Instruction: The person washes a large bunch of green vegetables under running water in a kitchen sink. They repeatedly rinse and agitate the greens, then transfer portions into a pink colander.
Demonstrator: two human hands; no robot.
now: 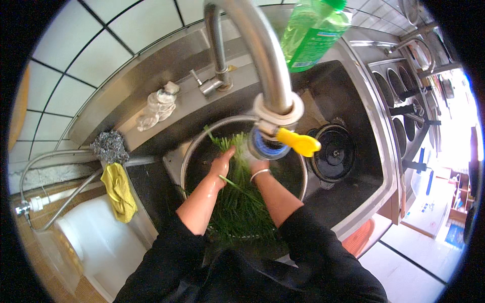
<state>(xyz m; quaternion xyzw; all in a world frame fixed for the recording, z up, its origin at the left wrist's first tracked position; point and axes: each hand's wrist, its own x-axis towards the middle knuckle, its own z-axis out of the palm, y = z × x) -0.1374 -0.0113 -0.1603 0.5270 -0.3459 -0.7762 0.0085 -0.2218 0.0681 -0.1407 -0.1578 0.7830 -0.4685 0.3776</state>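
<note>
My left hand (220,166) is wet and grips a bunch of long, thin green leaves (242,200), which look like chives. One loose leaf lies across its wrist. The cut ends point up towards the faucet, and the leaves spread downwards in a round metal basin (305,172) inside the sink. My right hand (260,165), with a light bangle at the wrist, is at the bunch's right side. Its fingers are hidden behind the faucet outlet (269,146) and blurred water, so their grip does not show. A yellow lever (299,142) sticks out from the outlet.
A dark round lid-like item (335,153) lies in the sink (363,185), right of the basin. Green bottled liquid (316,41) stands behind. Steel wool (110,147) and a yellow cloth (118,193) rest at the left edge. The curved faucet pipe (261,49) arches above my hands.
</note>
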